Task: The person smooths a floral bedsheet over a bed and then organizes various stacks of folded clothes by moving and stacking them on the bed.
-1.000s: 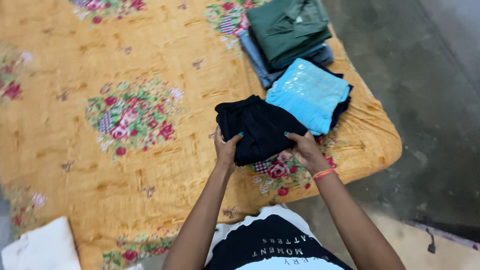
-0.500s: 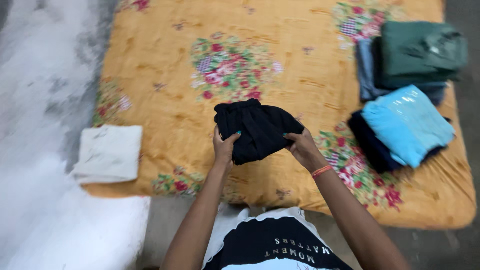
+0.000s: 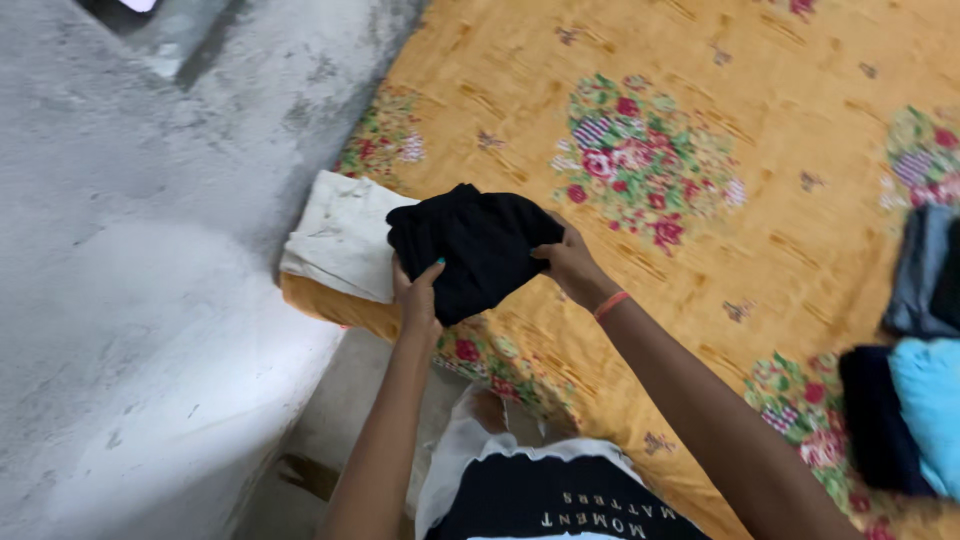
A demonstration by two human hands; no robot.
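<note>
A folded black garment (image 3: 470,245) hangs between both my hands above the near left corner of the bed. My left hand (image 3: 418,295) grips its lower left edge from below. My right hand (image 3: 568,262), with an orange band on the wrist, holds its right side. The garment partly overlaps a folded white cloth (image 3: 340,235) that lies on the bed's left corner. The bed is covered by an orange floral sheet (image 3: 760,250).
A grey concrete wall (image 3: 150,250) rises close on the left of the bed. At the right edge lie folded clothes: a light blue piece (image 3: 930,410), a dark one (image 3: 875,420) and a grey-blue one (image 3: 920,270). My black and white shirt (image 3: 560,500) shows at the bottom.
Both hands have carried the black garment leftward along the bed, from beside the stacked clothes to over the white cloth at the left corner. The view swung left with them.
</note>
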